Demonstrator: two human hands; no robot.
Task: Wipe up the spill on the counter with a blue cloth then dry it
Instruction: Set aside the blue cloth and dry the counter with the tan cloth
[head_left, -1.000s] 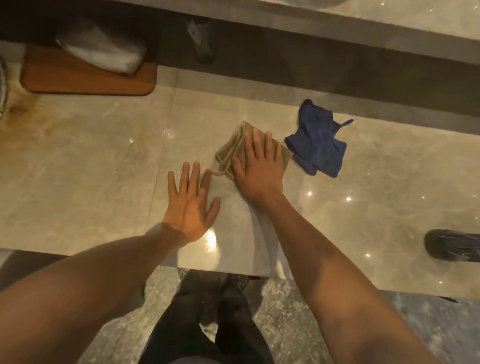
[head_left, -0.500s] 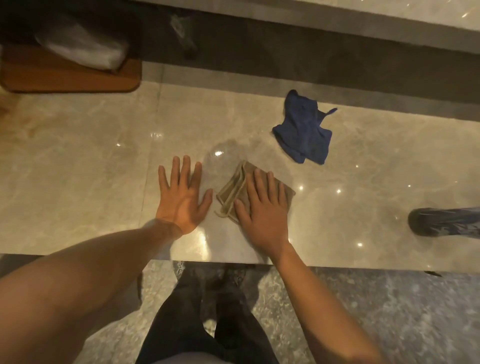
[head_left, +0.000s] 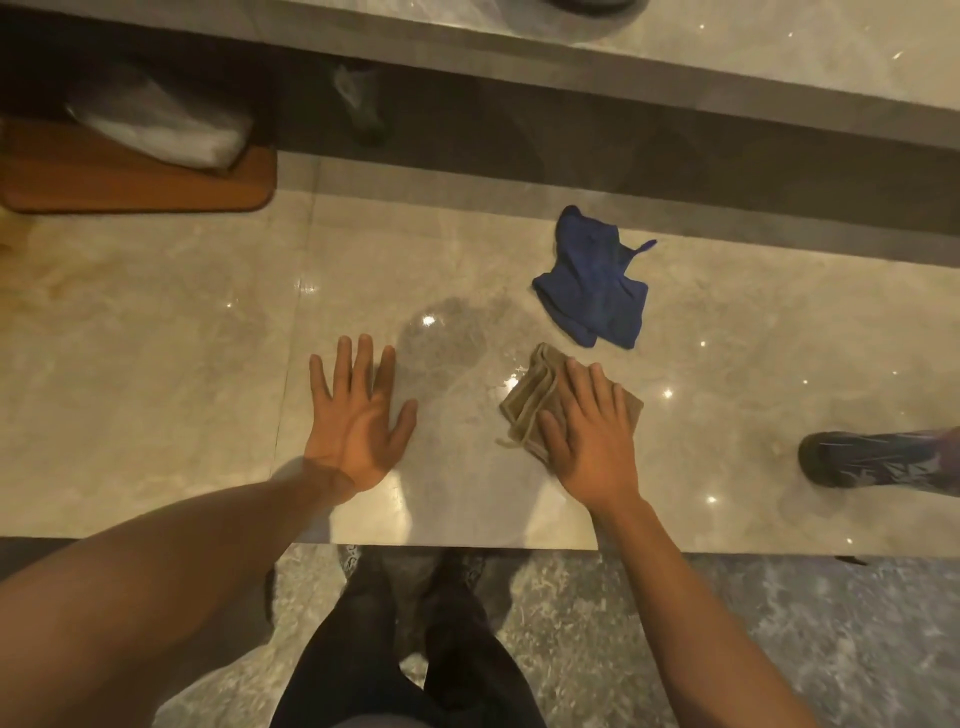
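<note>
Tan cloth (head_left: 545, 397), folded, is lying under the fingers (head_left: 587, 387) of the right hand (head_left: 589, 441), which are spreading flat and pressing it onto the worktop (head_left: 156, 364) rather than closing around it. The left hand (head_left: 356, 421) is resting palm-down just to the left, fingers splayed and holding nothing. Between the two hands a dull, damp-looking patch (head_left: 447, 338) is showing on the polished stone. The blue cloth (head_left: 595, 283) is lying crumpled beyond the tan cloth, near it but apart and untouched. Judging from this, the blue-cloth wipe is looking complete and drying is underway, with the damp patch remaining. No open container is showing; a wooden board (head_left: 135, 182) at far left is carrying a pale wrapped bundle (head_left: 166, 130).
</note>
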